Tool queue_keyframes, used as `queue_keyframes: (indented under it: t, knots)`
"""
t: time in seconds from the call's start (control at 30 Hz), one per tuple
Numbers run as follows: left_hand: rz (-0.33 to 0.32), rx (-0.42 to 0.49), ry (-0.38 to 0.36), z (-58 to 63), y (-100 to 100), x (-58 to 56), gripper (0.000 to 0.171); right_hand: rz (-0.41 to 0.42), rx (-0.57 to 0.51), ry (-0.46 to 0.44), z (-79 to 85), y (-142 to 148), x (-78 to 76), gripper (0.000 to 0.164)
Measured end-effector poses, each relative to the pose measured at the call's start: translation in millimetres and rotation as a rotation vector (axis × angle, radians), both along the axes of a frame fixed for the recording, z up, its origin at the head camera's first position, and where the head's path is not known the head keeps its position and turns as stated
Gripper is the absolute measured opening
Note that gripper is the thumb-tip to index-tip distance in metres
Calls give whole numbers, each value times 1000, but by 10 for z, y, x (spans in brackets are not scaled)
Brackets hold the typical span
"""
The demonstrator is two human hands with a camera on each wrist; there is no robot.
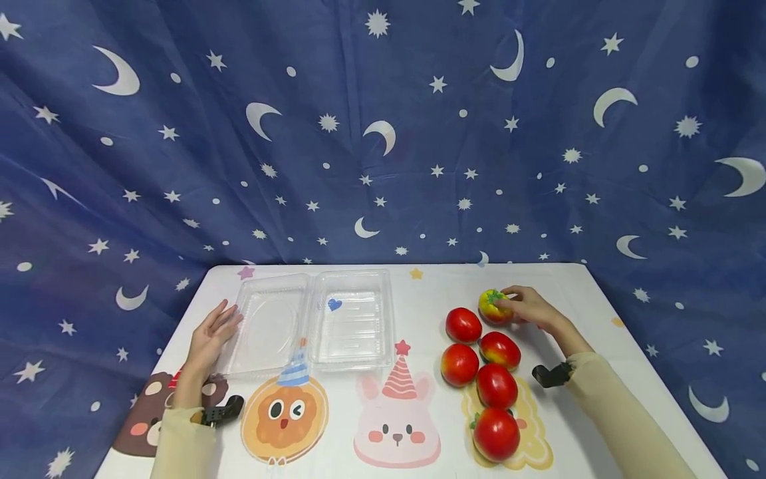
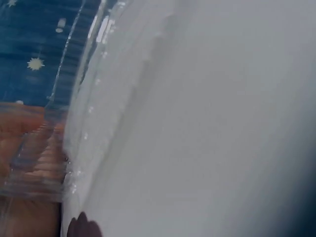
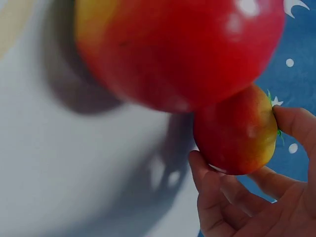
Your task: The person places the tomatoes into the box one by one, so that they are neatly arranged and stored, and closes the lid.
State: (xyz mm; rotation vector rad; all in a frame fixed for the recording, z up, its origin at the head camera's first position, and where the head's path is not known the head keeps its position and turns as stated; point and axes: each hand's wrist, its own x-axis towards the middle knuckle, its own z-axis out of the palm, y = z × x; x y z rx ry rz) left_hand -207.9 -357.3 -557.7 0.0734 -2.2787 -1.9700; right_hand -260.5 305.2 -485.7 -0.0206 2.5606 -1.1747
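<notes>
Head view: right hand (image 1: 528, 307) pinching yellow-red tomato (image 1: 493, 307), relaxed left hand (image 1: 208, 338) resting against clear clamshell (image 1: 310, 322), apparently steadying it.

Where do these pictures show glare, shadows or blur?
Head view: mostly crisp, with pale glints on the clear plastic container; left wrist view: streaky highlights along clear plastic, while the broad pale surface looks soft and featureless; right wrist view: a bright highlight on the large foreground tomato, and soft-edged shadows on the white tabletop.
</notes>
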Motion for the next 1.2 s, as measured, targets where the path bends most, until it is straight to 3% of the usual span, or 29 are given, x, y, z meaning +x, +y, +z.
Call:
queue_keyframes:
  t: [0.17,0.4,0.67,0.93,1.2]
  knots:
    - [19,-52,-9,-22,-4,-9,68,59,80,71,143,-139,-110,64]
    - [33,-86,-21,58,-11,22,70,127,94,167,436,-587,-369,62]
    - [10,0,33,7,6,26,66,269,52,278,688,-1307,-541,56]
    - [10,0,42,-5,-19,21,66,438,17,298,607,-2122,-568,52]
    - [16,-45,8,34,20,3,65,507,76,325,401,-2748,-540,53]
